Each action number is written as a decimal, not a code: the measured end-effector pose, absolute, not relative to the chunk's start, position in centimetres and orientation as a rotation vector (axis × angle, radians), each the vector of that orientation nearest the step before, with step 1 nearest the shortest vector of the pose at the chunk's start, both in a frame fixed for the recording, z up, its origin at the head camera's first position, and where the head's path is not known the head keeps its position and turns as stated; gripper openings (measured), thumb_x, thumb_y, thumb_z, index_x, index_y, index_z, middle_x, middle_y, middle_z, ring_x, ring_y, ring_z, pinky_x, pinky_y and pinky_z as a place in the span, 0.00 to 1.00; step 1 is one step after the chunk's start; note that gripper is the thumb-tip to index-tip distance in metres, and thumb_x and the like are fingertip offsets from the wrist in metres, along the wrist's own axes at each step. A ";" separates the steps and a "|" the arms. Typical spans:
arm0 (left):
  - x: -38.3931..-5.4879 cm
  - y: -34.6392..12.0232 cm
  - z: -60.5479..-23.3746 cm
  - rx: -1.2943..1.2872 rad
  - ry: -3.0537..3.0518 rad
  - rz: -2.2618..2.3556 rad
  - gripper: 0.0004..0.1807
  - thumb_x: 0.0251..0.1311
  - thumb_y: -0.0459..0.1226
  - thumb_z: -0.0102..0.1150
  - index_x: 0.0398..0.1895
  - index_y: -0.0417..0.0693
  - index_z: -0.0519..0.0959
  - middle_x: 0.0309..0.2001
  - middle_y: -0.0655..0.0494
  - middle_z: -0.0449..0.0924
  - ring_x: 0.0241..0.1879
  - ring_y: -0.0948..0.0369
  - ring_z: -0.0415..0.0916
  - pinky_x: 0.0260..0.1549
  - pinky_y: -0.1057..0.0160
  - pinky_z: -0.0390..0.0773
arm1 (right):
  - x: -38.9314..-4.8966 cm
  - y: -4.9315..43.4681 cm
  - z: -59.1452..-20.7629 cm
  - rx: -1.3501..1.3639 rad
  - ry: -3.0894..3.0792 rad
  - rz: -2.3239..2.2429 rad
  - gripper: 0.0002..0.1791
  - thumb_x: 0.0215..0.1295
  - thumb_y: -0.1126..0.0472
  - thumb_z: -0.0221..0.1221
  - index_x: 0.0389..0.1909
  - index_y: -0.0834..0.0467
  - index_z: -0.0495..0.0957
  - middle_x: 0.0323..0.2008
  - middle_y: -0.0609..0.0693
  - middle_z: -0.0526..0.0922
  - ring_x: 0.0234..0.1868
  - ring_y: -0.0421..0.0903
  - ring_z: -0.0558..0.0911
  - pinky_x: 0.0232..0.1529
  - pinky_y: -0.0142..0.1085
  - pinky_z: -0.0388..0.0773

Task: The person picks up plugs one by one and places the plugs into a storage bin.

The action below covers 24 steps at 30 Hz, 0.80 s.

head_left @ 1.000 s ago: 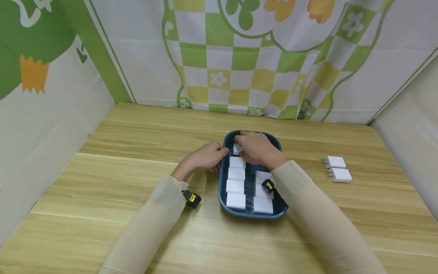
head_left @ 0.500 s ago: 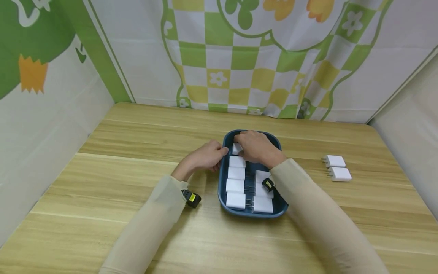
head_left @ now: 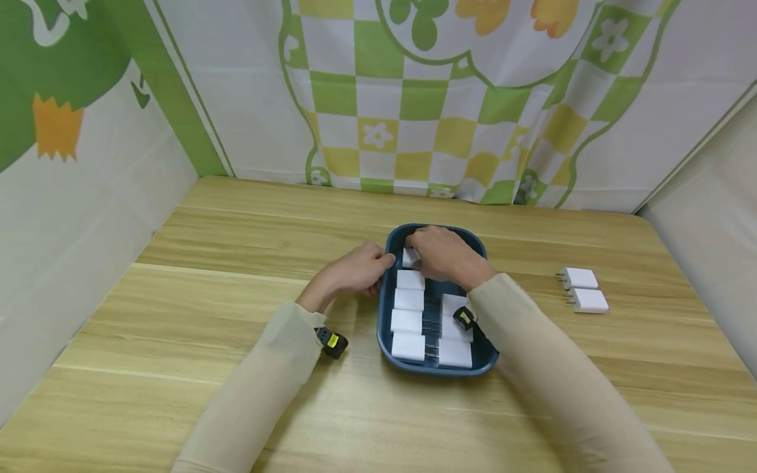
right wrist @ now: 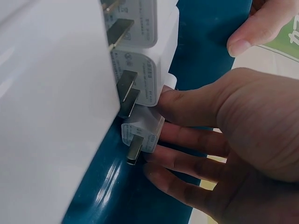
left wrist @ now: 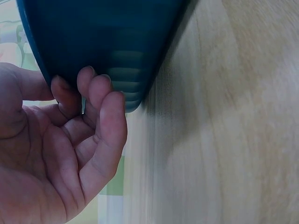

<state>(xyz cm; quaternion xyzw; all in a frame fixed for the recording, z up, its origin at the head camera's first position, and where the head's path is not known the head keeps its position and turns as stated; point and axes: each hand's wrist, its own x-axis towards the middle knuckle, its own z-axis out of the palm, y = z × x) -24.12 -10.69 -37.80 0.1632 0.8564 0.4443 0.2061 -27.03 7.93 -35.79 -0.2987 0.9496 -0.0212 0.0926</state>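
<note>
A dark blue tray (head_left: 386, 348) stands on the table with white plug-in chargers inside it in two columns. My left hand (head_left: 357, 268) grips the tray's left rim, thumb lapped over the wall and the other fingers curled against the outside (left wrist: 100, 100). Inside the far end, my right hand (head_left: 446, 255) holds a white charger (right wrist: 145, 123) between thumb and fingers, its metal prongs pointing away from the palm. That charger sits at the head of the left column, beyond the nearer charger (head_left: 411, 280). In the head view, the right hand partly covers it.
Two more white chargers (head_left: 579, 278) lie side by side on the wooden table (head_left: 284, 407), right of the tray, prongs to the left. The right column's chargers (head_left: 454, 353) fill the tray's near right. A patterned curtain (head_left: 426, 131) hangs along the table's far edge.
</note>
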 end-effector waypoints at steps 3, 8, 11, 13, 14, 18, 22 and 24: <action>-24.1 -10.7 -37.8 0.448 2.389 1.232 0.23 0.79 0.38 0.39 0.27 0.35 0.77 0.21 0.48 0.76 0.19 0.58 0.75 0.22 0.60 0.80 | -27.0 8.0 -35.8 -0.893 2.814 -0.058 0.13 0.69 0.61 0.65 0.52 0.60 0.83 0.44 0.55 0.84 0.43 0.50 0.82 0.49 0.47 0.78; -24.0 -10.7 -37.7 0.450 2.392 1.226 0.23 0.80 0.38 0.38 0.24 0.39 0.75 0.22 0.48 0.76 0.20 0.57 0.75 0.22 0.59 0.80 | -26.9 8.0 -35.8 -0.887 2.803 -0.060 0.16 0.70 0.62 0.63 0.56 0.61 0.81 0.50 0.56 0.83 0.49 0.51 0.82 0.56 0.48 0.77; -24.0 -10.7 -37.7 0.455 2.392 1.229 0.24 0.80 0.38 0.38 0.22 0.42 0.73 0.22 0.48 0.76 0.19 0.58 0.74 0.22 0.60 0.80 | -26.8 8.0 -35.7 -0.881 2.796 -0.060 0.17 0.71 0.62 0.62 0.58 0.61 0.80 0.52 0.57 0.82 0.52 0.52 0.81 0.58 0.48 0.76; -24.0 -10.7 -37.7 0.456 2.393 1.229 0.24 0.80 0.38 0.38 0.22 0.43 0.73 0.21 0.48 0.76 0.19 0.58 0.74 0.22 0.60 0.80 | -26.7 8.0 -35.7 -0.879 2.793 -0.059 0.18 0.71 0.62 0.61 0.59 0.62 0.79 0.53 0.57 0.81 0.53 0.53 0.81 0.59 0.49 0.75; -24.0 -10.7 -37.7 0.457 2.394 1.228 0.24 0.80 0.38 0.38 0.22 0.43 0.73 0.21 0.48 0.76 0.19 0.58 0.74 0.22 0.60 0.80 | -26.7 8.0 -35.7 -0.879 2.792 -0.060 0.18 0.71 0.62 0.61 0.59 0.62 0.79 0.53 0.58 0.81 0.53 0.53 0.80 0.60 0.49 0.75; -24.0 -10.7 -37.7 0.456 2.395 1.223 0.24 0.80 0.38 0.38 0.24 0.39 0.75 0.22 0.48 0.76 0.19 0.58 0.74 0.22 0.59 0.80 | -26.7 8.1 -35.7 -0.869 2.789 -0.060 0.19 0.71 0.62 0.61 0.60 0.62 0.79 0.54 0.58 0.81 0.54 0.52 0.80 0.61 0.49 0.74; -24.1 -10.8 -37.7 0.456 2.393 1.222 0.24 0.80 0.38 0.38 0.28 0.36 0.77 0.22 0.47 0.76 0.20 0.58 0.74 0.23 0.59 0.80 | -26.7 8.1 -35.7 -0.865 2.785 -0.068 0.19 0.71 0.62 0.61 0.61 0.62 0.79 0.54 0.58 0.81 0.53 0.52 0.80 0.61 0.49 0.74; -24.1 -10.8 -37.7 0.455 2.391 1.224 0.24 0.80 0.38 0.38 0.27 0.36 0.76 0.22 0.47 0.76 0.19 0.58 0.74 0.23 0.59 0.80 | -26.6 8.1 -35.7 -0.869 2.785 -0.075 0.19 0.71 0.62 0.62 0.60 0.62 0.79 0.54 0.58 0.81 0.52 0.52 0.80 0.61 0.49 0.74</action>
